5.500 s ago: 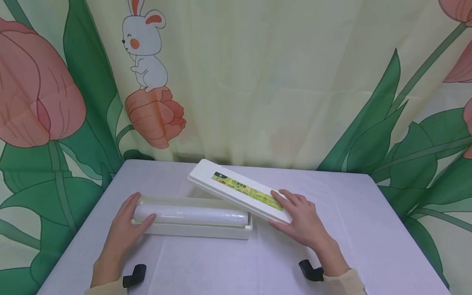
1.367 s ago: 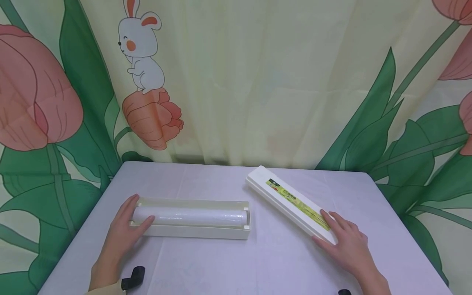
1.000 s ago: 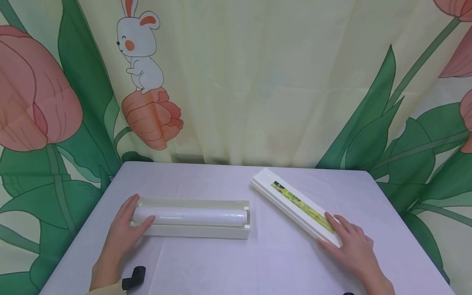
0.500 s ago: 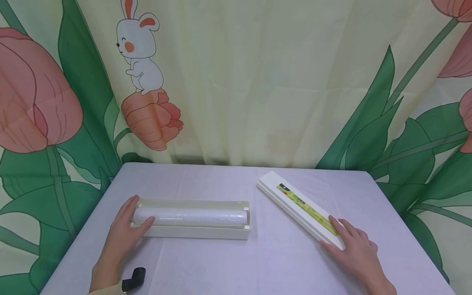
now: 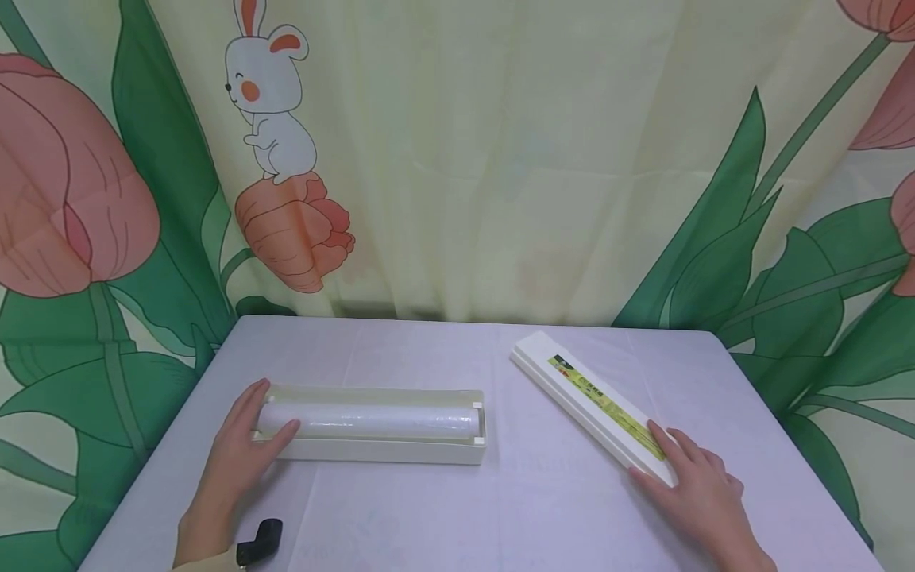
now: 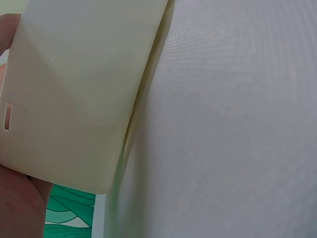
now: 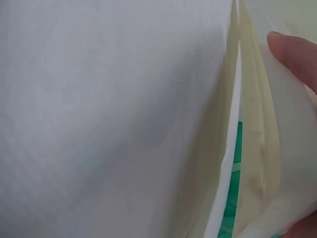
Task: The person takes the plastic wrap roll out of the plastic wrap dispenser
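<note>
A long white cling film box lies lengthwise across the table with its top uncovered, and a roll of cling film sits inside. My left hand grips the box's left end, thumb at the front wall and fingers at the back. In the left wrist view the end wall fills the upper left. To the right, my right hand holds the near end of the white box lid, thumb along one side and fingers across the other. The lid slants away to the back left, its yellow-green label facing up. The lid's edge shows in the right wrist view.
A white cloth covers the table. Behind it hangs a curtain printed with tulips and a rabbit. A black angled piece sits at my left wrist.
The lid, earlier overlapping the box's right end, has moved right in my right hand, and it still shifts slightly right over the last second. My left hand and the box stay put.
</note>
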`<state>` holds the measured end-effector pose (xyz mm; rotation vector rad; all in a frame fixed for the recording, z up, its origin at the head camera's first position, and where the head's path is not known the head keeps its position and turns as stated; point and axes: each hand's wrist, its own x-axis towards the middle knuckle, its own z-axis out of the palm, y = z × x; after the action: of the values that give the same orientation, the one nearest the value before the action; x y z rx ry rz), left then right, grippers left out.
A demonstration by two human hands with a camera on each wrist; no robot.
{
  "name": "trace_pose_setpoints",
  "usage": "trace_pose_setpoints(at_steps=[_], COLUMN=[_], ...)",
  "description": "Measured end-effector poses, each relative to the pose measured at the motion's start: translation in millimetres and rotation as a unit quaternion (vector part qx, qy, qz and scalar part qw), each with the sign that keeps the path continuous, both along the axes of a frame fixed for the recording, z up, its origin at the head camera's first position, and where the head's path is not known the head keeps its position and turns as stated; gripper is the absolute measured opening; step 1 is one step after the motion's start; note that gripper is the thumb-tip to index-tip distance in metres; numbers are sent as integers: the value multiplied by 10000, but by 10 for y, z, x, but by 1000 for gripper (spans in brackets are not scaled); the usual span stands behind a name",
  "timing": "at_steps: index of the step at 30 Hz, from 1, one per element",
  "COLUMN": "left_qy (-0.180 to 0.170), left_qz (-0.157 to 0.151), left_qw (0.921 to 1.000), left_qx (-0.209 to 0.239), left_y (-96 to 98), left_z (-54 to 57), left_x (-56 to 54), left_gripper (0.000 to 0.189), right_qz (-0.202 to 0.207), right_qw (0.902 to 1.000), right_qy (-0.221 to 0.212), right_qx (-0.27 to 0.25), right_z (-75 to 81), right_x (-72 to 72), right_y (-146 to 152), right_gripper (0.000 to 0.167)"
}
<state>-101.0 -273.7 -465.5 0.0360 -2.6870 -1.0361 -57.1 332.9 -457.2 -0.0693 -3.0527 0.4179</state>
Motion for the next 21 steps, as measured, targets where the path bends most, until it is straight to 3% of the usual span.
trace_pose_setpoints(at_steps=[21], left_qy=[-145], left_qz=[16], left_qw=[9999], left_qx=[-54], left_y=[-3], left_z=[11], left_x=[13], left_gripper=[88], right_qz=[-270], right_qw=[9971], right_qy=[-711], right_qx=[79], right_z=[68], right_x=[-3], right_y=[-95], right_gripper=[97])
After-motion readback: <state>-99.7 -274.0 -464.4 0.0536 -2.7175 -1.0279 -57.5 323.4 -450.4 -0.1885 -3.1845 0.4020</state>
